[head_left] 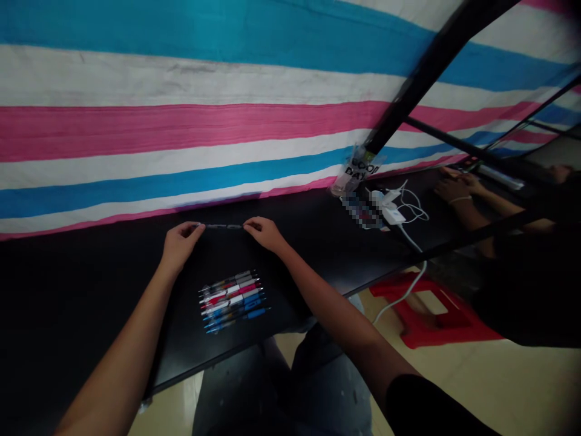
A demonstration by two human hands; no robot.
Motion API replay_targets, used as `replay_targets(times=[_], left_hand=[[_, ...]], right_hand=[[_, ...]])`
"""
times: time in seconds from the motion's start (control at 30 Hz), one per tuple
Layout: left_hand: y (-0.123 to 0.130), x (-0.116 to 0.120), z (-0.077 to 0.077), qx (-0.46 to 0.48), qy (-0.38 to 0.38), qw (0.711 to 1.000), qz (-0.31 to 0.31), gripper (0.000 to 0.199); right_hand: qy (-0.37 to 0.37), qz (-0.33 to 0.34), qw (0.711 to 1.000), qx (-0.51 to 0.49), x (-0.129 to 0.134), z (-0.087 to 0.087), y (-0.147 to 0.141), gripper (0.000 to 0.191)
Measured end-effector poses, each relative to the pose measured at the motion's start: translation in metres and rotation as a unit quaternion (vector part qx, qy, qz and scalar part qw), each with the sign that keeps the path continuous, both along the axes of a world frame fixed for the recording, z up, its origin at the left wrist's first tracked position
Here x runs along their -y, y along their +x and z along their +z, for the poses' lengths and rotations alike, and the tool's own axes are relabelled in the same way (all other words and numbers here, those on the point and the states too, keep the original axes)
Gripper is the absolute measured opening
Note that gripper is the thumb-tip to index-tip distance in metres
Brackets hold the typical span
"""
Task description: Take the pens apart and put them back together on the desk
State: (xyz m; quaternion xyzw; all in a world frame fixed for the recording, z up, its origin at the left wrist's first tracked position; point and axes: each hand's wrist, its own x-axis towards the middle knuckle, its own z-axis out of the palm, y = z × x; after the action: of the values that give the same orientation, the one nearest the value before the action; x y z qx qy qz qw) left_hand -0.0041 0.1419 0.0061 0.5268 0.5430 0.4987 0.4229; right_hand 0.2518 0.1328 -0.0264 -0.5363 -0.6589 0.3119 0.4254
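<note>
A slim dark pen [222, 226] lies level between my hands, near the back of the black desk. My left hand [180, 241] pinches its left end between thumb and fingers. At its right end, the fingertips of my right hand [264, 232] close in a pinch. Whether the pen touches the desktop, I cannot tell. Nearer the front edge, several pens [233, 301] lie side by side in a slanted row, in grey, white, red and blue. Neither hand touches this row.
A striped cloth [181, 130] hangs behind the black desk [313, 242]. To the right are a clear bag [356, 172], white adapters with cables [390, 209] and a slanting black post [408, 91]. Another person's hands [456, 184] work farther right. A red stool [403, 321] stands below.
</note>
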Motion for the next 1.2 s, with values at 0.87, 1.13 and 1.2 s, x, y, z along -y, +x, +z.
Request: replay_targets(times=[0.87, 1.13, 1.2], left_hand=[[-0.008, -0.006, -0.016, -0.206, 0.109, 0.972, -0.025, 0.018], [-0.009, -0.006, -0.014, -0.241, 0.089, 0.966, -0.034, 0.027], [-0.009, -0.006, -0.012, -0.292, 0.076, 0.952, -0.044, 0.031]], right_hand=[[-0.163, -0.508, 0.800, 0.275, 0.078, -0.017, 0.323, 0.069], [-0.146, -0.516, 0.798, 0.274, 0.078, -0.020, 0.324, 0.060], [-0.141, -0.515, 0.800, 0.273, 0.078, -0.021, 0.324, 0.058]])
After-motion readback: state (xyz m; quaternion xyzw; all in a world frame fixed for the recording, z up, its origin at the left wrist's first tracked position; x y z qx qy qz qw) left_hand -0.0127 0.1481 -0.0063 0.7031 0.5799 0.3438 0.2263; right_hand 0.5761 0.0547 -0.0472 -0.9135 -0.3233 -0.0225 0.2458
